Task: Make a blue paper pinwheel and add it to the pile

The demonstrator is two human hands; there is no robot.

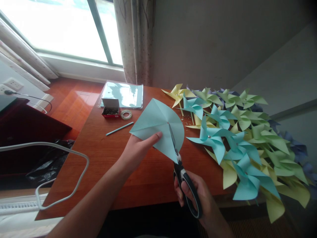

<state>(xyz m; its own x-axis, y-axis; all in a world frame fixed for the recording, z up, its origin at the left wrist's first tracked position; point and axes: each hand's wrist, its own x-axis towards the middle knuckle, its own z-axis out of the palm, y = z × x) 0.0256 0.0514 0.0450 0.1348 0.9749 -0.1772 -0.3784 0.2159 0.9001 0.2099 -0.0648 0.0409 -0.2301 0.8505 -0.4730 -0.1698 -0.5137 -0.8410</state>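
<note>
Here, at left centre, a white cable loop (61,175) beside the wooden table (104,165); farther back, a small box (110,108), tape roll (126,114) and blue stick (119,128). Mid-frame, left hand (138,150) pinching the light-blue paper (158,127), held above the table. Lower centre, right hand (195,198) closed around scissors (183,172), blades in the paper's fold. Right, heaped paper pinwheels (245,142).

Your reddish wooden worktop (119,172) carries a clear folder (123,94) at the far edge. Just in front sits a small red box (111,108), a tape roll (126,114) beside it, then a thin stick (119,128). Paper pinwheels (237,138) heap up along your right side.
</note>
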